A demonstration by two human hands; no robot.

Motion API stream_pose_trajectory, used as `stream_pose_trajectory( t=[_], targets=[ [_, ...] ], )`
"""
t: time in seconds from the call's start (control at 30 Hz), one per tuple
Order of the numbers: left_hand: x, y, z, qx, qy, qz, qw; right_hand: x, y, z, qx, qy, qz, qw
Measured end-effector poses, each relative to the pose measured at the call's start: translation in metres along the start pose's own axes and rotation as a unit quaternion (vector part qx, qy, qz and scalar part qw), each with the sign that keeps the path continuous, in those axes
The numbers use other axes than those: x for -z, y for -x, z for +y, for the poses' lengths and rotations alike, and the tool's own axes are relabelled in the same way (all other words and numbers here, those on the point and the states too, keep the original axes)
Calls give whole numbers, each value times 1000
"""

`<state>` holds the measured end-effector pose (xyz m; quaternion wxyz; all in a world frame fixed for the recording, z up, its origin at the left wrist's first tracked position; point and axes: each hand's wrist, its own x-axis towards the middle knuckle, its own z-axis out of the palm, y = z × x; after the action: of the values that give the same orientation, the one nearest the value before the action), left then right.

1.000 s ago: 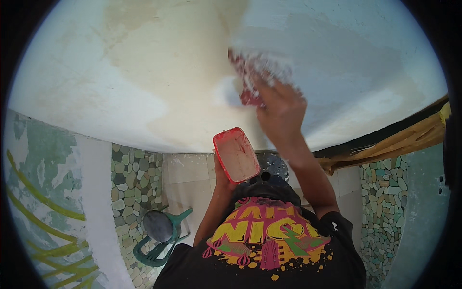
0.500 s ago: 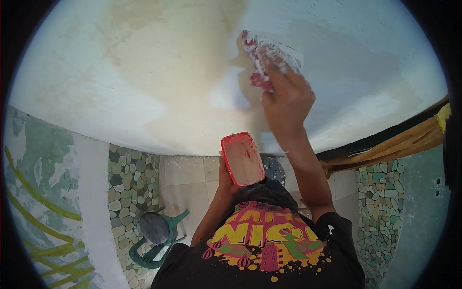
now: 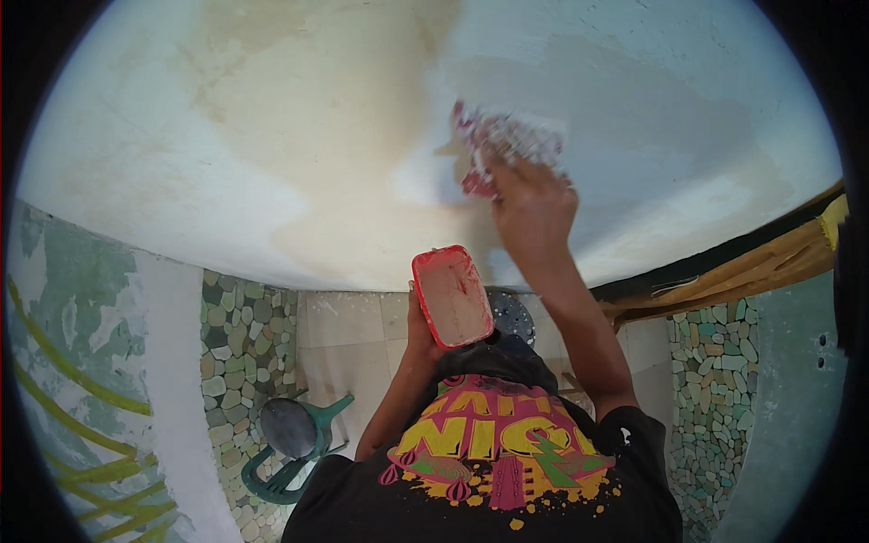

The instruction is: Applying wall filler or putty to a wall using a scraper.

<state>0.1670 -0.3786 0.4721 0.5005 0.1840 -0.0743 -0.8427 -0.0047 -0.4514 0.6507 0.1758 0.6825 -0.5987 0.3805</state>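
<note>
My right hand (image 3: 532, 213) is closed on a flat spreader (image 3: 510, 145) with red parts and a blade smeared with white paste, held against the large pale wall surface (image 3: 326, 109), which has beige and grey-blue patches. The spreader is slightly blurred. Below it, my left hand (image 3: 420, 321) grips a red rectangular tub (image 3: 453, 297) from the left side; pinkish-beige paste fills much of it, and its rim is smeared. The tub is held upright near my dark printed shirt.
Below the wall are pale floor tiles (image 3: 344, 321), pebble borders (image 3: 711, 380) and a green plastic chair (image 3: 321, 425) with a dark round object (image 3: 288, 430) on it. A brown sheet (image 3: 724, 262) lies along the right edge, and a painted green wall (image 3: 81, 344) stands left.
My right hand and spreader rose on the wall from a second ago to half a second ago, then moved back down. The tub shifted slightly right, then a little left.
</note>
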Motion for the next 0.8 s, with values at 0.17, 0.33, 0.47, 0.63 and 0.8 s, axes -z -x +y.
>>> stream_pose_trajectory(
  t=[0.17,0.33,0.47,0.63,0.8],
  targets=[
    [-3,-1,0,-18,-21,3,1000,10,-3,-5,2,-78,2,997],
    [6,-1,-2,17,18,-7,1000,17,-18,-11,3,0,82,997],
    [1,-1,-2,39,47,-25,998,1,8,-10,-26,-62,-37,997],
    [-5,-4,-10,-43,14,3,999,13,28,10,-68,-292,-38,953],
    [-18,-12,-14,-71,-41,34,996,22,73,23,-403,-599,-162,673]
  ],
)
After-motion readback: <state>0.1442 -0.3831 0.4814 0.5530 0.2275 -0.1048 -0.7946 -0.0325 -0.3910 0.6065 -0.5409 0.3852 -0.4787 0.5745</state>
